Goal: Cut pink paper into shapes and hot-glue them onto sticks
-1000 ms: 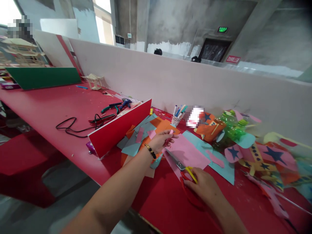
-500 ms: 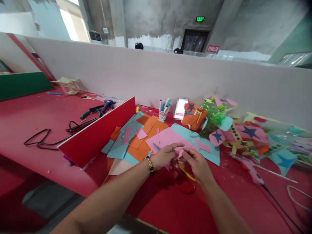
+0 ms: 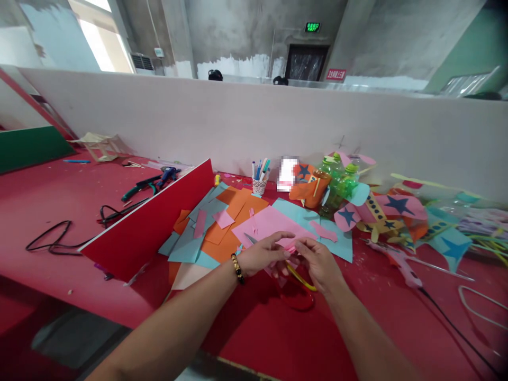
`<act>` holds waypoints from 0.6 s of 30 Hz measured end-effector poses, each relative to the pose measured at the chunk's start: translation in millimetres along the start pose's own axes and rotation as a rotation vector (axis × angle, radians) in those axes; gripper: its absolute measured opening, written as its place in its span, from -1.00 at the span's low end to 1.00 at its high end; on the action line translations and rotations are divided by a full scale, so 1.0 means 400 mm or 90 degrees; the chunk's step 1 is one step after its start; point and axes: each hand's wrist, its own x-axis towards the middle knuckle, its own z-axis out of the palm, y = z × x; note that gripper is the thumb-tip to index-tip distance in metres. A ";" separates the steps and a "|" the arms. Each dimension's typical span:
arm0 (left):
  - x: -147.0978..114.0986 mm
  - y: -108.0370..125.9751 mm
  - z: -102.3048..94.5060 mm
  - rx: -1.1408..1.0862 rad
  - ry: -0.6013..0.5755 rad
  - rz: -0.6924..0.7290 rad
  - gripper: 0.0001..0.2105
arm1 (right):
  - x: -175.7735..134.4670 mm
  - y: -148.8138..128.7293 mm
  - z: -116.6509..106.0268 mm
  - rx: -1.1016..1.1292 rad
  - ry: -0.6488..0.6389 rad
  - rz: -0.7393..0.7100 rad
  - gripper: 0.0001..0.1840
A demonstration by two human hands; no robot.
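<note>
Small pink paper piece (image 3: 292,248) was pinched between the fingers of both hands, below and right of the frame's centre. The left hand (image 3: 266,256), a black-and-gold beaded bracelet (image 3: 237,268) at its wrist, came in from the lower left; the right hand (image 3: 322,263) met it from the lower right, forearms slanting inward. Metal scissors with red and yellow handles (image 3: 302,279) showed beneath them. At upper right of centre, a green lit sign (image 3: 313,27) read EXIT; a red sign's (image 3: 336,74) white characters were too small to read.
</note>
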 end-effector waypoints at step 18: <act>0.011 0.000 -0.015 0.071 0.038 0.000 -0.67 | 0.005 0.002 -0.015 0.055 0.042 0.048 -0.71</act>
